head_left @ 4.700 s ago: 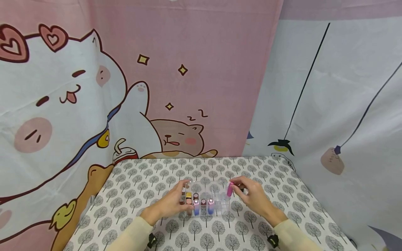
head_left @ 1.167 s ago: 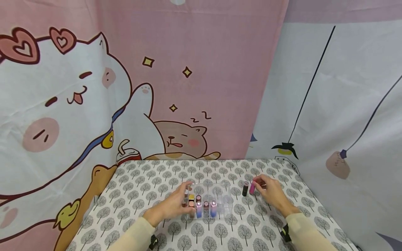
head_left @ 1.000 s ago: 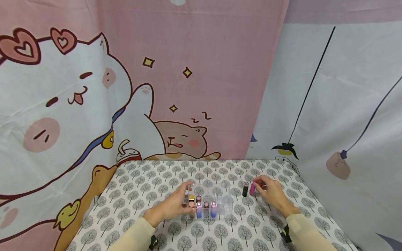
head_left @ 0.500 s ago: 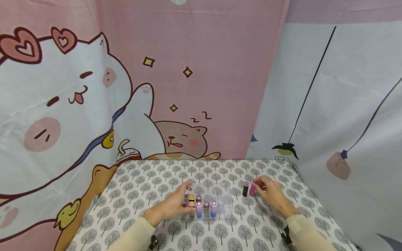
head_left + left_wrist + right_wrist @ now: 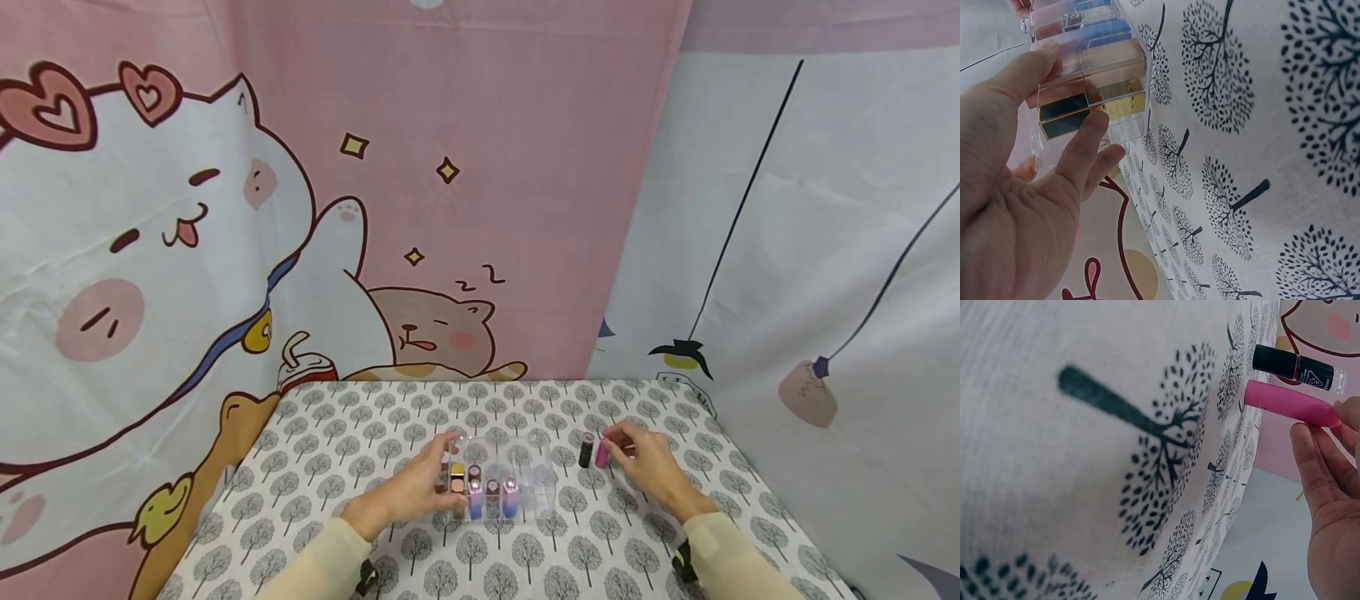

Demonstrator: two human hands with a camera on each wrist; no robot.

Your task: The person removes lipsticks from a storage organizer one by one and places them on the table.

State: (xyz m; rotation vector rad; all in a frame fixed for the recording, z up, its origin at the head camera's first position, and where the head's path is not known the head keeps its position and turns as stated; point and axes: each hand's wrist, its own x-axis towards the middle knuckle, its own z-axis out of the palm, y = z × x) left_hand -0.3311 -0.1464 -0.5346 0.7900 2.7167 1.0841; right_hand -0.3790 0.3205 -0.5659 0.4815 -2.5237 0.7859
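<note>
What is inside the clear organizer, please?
The organizer holds two pink-blue tubes, a gold-topped one and brownish ones; the left hand covers part of its left end.

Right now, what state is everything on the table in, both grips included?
Clear organizer: partly filled
Left grip: holding the organizer's left end
Blue-pink tubes: upright in front slots
Black-and-gold tube: in a left-end slot
Pink tube: closed, upright
Right grip: pinching the pink tube's upper end
Dark tube: upright, unheld
Patterned cloth: spread flat
</note>
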